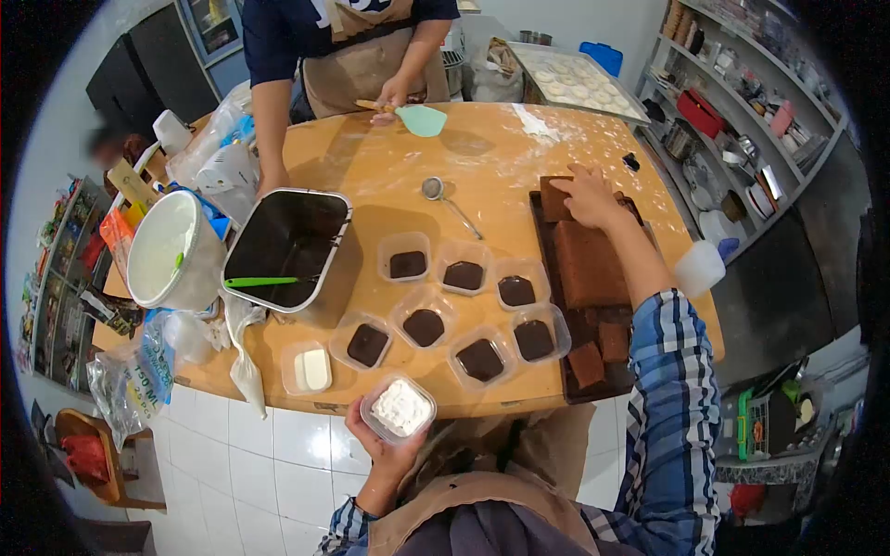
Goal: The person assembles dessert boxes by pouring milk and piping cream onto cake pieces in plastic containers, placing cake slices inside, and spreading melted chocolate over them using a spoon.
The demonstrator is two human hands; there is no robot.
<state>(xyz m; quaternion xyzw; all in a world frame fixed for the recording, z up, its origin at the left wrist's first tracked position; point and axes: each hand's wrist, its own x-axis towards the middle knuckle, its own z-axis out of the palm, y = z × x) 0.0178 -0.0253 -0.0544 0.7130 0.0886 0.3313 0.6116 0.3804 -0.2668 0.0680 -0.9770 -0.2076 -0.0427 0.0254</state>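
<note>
My left hand (382,447) is closed around a clear square plastic tub (369,423) with white cream (401,408) in it, held up at the table's front edge. On the right, my right hand (591,196) reaches over a dark tray (545,264) of brown cake. Its fingers are spread at a cut piece of cake (555,206) at the tray's far end; any grip is hard to see. A large cake slab (589,264) and smaller cake pieces (585,364) lie nearer to me. Several clear tubs with dark chocolate layers (425,327) stand between my hands.
A metal tin (345,269) with dark residue and a green spatula (264,281) stands left, beside a white bucket (190,278) and a piping bag (244,361). A small strainer (450,206) lies mid-table. Across, another person's hand (394,95) holds a pale green spatula (422,120).
</note>
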